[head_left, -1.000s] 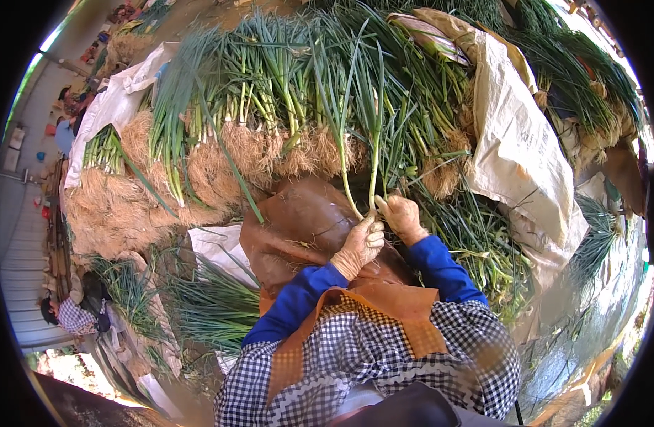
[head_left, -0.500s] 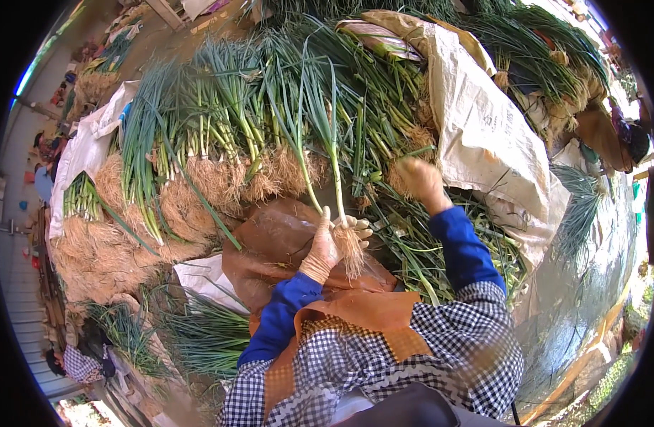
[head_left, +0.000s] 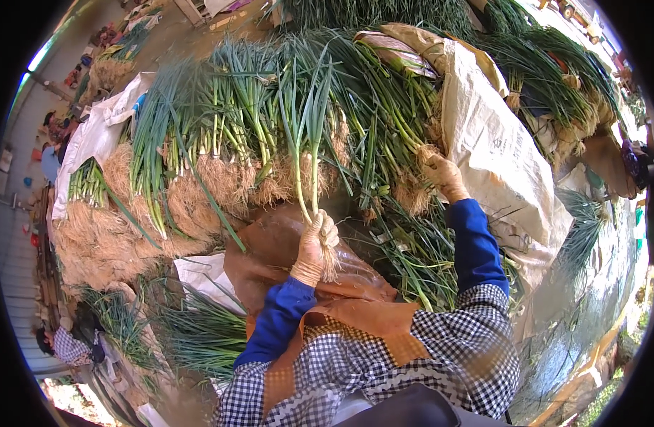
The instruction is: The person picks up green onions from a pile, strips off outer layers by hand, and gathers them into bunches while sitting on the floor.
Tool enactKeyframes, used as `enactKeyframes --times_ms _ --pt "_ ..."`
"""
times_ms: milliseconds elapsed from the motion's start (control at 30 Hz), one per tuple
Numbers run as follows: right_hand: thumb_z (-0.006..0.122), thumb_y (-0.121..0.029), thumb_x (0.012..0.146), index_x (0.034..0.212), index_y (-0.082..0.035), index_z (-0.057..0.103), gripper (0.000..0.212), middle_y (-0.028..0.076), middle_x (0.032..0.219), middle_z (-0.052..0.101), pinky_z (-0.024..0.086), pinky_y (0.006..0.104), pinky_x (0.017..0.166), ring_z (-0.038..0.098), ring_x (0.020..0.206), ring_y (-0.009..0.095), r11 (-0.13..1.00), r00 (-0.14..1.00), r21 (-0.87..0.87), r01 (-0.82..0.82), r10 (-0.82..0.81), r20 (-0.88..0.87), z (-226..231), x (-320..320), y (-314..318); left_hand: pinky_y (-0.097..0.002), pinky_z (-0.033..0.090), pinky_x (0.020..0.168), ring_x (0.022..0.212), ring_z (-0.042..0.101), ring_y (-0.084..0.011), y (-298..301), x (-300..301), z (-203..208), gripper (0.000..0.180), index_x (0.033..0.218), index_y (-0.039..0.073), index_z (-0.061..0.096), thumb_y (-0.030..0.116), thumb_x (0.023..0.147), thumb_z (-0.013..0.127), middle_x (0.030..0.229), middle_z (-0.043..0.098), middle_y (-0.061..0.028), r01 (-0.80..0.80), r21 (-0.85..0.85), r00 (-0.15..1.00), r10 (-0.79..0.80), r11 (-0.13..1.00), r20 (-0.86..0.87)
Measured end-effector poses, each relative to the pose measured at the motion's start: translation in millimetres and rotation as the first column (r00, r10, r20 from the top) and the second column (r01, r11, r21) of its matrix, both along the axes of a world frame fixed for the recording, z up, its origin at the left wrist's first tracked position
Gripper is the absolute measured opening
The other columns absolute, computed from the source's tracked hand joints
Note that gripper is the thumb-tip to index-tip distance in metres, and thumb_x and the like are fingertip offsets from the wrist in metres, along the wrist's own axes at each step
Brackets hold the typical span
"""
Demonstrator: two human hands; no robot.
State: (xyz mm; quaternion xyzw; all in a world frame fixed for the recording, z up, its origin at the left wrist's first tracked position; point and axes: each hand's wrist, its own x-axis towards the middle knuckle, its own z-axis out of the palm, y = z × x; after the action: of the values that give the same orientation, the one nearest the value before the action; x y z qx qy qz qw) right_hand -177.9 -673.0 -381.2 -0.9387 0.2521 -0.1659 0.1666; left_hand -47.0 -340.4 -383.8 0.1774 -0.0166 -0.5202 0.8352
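Holding two green onions [head_left: 299, 178] with my left grip [head_left: 320, 238], I have my right grip [head_left: 439, 173] beside roots [head_left: 412, 196] at two o'clock; its hold I cannot tell.

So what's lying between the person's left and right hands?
Between the left hand and the right hand lie green leaves and, nearer the right one, a clump of tan roots. The head view shows this.

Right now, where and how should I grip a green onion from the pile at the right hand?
Probably by its stem, just above the roots, from the near right: root ends lie by the right hand, while leaves overlap farther away.
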Motion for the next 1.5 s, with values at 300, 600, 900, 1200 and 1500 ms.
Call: enactKeyframes --times_ms 300,600,900,1200,1500 --pt "0.061 -0.028 0.076 0.084 -0.012 0.068 0.02 0.008 0.082 0.066 0.05 0.0349 0.067 0.064 0.079 0.024 0.958 0.755 -0.214 0.192 -0.284 -0.591 24.8 67.6 -24.6 -0.0196 0.032 0.041 0.048 0.039 -0.0079 0.5 4.0 6.5 0.02 0.08 0.013 0.047 0.029 0.088 0.054 0.062 0.042 0.002 -0.026 0.076 0.997 0.02 0.997 0.081" --pt "0.054 -0.024 0.088 0.111 0.005 0.056 0.037 0.007 0.102 0.061 0.045 0.0292 0.081 0.057 0.091 0.015 0.402 0.904 0.914 -0.062 -0.365 0.221 4.4 -36.8 93.2 -0.0308 0.05 0.076 0.094 0.058 -0.0202 -16.9 -41.7 -18.7 0.016 0.095 0.006 0.057 0.021 0.088 0.054 0.106 0.059 -0.0115 0.032 0.303 0.998 -0.046 0.953 0.04" --pt "0.052 -0.021 0.09 0.114 -0.001 0.053 0.031 0.002 0.1 0.059 0.044 0.0244 0.082 0.055 0.089 0.011 -0.081 0.954 0.979 -0.188 -0.25 0.162 -39.9 -54.2 175.2 -0.0294 0.05 0.074 0.081 0.061 -0.0169 -49.2 -65.4 -50.0 0.012 0.095 0.003 0.06 0.004 0.082 0.059 0.096 0.062 -0.0085 0.267 0.32 0.963 -0.265 0.909 -0.051" --pt "0.066 -0.041 0.072 0.11 -0.007 0.052 0.053 0.012 0.091 0.064 0.049 0.0384 0.074 0.062 0.086 0.029 0.998 0.97 -0.027 -0.048 0.041 -0.241 20.4 64.8 122.3 -0.0279 0.05 0.066 0.08 0.056 -0.0134 -55.4 -75.2 -76.1 0.026 0.082 0.007 0.045 -0.011 0.071 0.061 0.083 0.055 -0.0022 -0.232 0.487 0.886 -0.023 0.842 0.462" --pt "0.06 -0.032 0.082 0.094 -0.008 0.064 0.027 0.011 0.084 0.064 0.051 0.0337 0.066 0.06 0.073 0.02 0.643 0.851 0.756 -0.124 0.46 -0.251 19.8 -51.4 152.8 -0.0283 0.052 0.059 0.066 0.056 -0.0148 -47.8 -66.0 -71.8 0.023 0.083 0.005 0.05 -0.014 0.072 0.058 0.076 0.054 -0.0029 -0.273 0.511 0.943 0.122 0.815 0.309"
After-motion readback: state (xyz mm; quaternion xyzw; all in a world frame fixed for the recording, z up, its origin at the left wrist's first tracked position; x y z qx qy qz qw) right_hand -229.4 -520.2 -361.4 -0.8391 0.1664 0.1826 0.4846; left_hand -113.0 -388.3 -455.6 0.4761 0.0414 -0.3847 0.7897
